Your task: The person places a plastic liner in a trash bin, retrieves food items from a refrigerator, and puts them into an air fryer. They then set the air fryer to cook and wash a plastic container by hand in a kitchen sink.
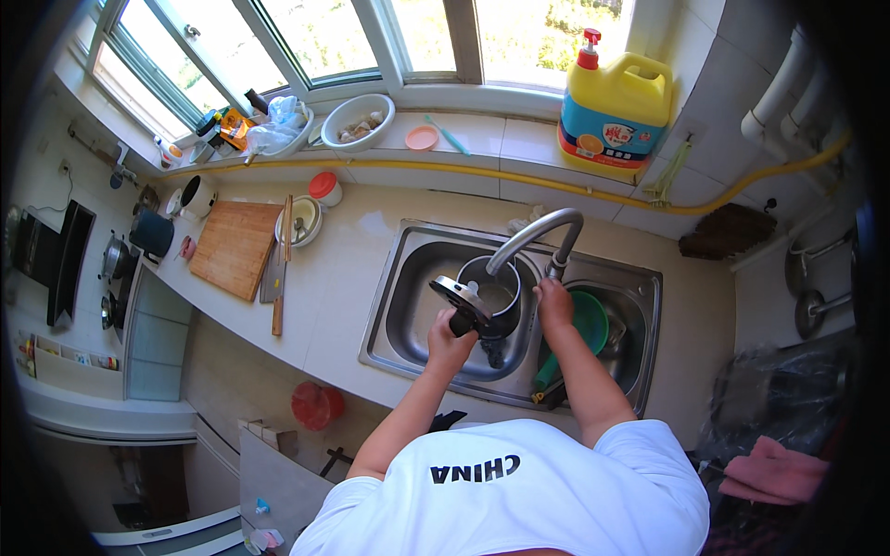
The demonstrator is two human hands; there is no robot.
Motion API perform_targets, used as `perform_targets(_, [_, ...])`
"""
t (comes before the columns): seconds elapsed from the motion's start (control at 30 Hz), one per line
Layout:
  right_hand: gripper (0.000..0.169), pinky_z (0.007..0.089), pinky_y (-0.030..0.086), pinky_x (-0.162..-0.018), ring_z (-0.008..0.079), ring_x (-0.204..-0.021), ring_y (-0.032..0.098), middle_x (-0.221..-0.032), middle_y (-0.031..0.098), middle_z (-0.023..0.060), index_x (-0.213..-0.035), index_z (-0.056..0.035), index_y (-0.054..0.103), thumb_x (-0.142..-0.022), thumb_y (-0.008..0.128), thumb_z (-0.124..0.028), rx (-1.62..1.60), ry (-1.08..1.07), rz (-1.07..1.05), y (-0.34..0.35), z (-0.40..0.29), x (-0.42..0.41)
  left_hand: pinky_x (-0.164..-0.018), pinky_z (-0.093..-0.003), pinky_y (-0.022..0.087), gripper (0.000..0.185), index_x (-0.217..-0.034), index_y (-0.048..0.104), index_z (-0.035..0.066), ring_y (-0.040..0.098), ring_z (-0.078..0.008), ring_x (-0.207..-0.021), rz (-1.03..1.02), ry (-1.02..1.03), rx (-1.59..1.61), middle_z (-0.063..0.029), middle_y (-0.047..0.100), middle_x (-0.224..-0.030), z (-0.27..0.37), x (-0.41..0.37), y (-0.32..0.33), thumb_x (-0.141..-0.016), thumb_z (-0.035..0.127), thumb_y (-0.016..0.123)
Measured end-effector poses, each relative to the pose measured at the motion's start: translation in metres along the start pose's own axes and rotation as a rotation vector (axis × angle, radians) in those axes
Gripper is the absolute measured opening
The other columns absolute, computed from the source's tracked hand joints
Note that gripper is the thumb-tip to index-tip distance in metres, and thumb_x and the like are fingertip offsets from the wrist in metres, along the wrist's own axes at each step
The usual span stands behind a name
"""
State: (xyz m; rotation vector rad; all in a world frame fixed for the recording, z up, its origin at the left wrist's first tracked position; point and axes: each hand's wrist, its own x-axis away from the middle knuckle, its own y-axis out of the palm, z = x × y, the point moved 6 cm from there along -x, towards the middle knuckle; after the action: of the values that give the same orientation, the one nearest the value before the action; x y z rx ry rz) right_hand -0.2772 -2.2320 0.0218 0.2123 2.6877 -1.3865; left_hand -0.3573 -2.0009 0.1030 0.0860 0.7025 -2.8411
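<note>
My left hand [448,342] grips the black handle of an electric kettle [509,323], which stands in the left basin of a steel double sink [379,340]. The kettle's lid [459,295] is tilted up beside its mouth. Above the kettle hangs the end of the curved faucet [535,233]; whether water runs cannot be made out. My right hand [555,306] is at the base of the faucet, its fingers around the lever area, partly hidden. Under my right forearm, a green plastic ladle or strainer [589,323] lies in the right basin.
Left on the counter are a wooden cutting board [236,243], a cleaver [274,278], chopsticks [286,226], a bowl [306,222] and a red-lidded jar [325,189]. A large yellow detergent jug [612,115] and a white basin [358,124] stand on the sill. A yellow pipe [445,167] runs along the wall.
</note>
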Motion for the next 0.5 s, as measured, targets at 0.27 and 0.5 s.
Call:
perform_targets(0.27, [0.014,0.0493,0.048,-0.066,0.0386,-0.078,0.060,-0.085,0.062,0.0147,-0.079,-0.0071,0.058,-0.082,0.064,-0.020,0.017,0.036,-0.028,-0.0038,-0.0034,-0.0014,-0.070,-0.0391,0.046,0.022,-0.084,0.061,0.005,0.057,-0.0348,-0.081,0.000,-0.005,0.002,-0.0137,0.058,-0.086,-0.0053,-0.0005,0.0023,-0.063,0.009,0.067])
perform_targets(0.5, [0.015,0.0496,0.048,-0.065,0.0386,-0.078,0.060,-0.084,0.062,0.0151,-0.080,-0.0070,0.058,-0.081,0.064,-0.021,0.013,0.029,-0.018,0.0001,0.0000,-0.0013,-0.071,-0.0388,0.047,0.021,-0.083,0.062,0.005,0.057,-0.0344,-0.082,-0.002,0.000,0.013,-0.0138,0.058,-0.086,-0.0053,-0.0014,0.0025,-0.062,0.008,0.066])
